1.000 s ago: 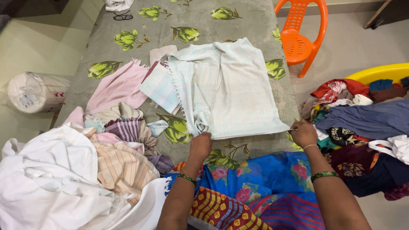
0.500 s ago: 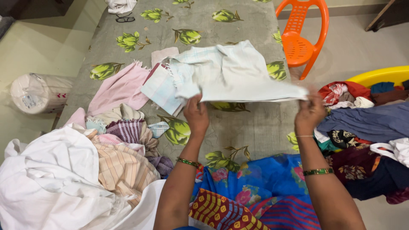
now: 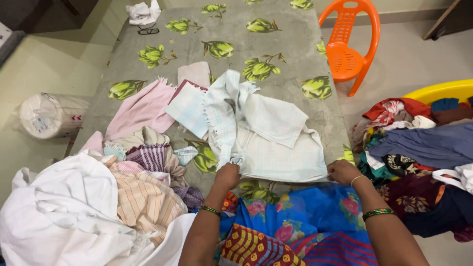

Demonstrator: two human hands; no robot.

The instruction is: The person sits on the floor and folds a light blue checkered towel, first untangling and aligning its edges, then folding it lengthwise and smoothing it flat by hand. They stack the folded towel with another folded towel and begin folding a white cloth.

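Currently left hand [image 3: 227, 176] and right hand [image 3: 343, 171] each pinch a near corner of the pale checked cloth [image 3: 268, 135], half-folded on the leaf-print bed [image 3: 295, 44]. Risk: the bunched top layer likely skews the fold; the fringed edge may snag the pink cloth [image 3: 140, 108] alongside.

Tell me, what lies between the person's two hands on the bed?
In the head view, the near edge of the pale checked cloth stretches between the left hand and the right hand; both grip it, over the floral bedsheet.
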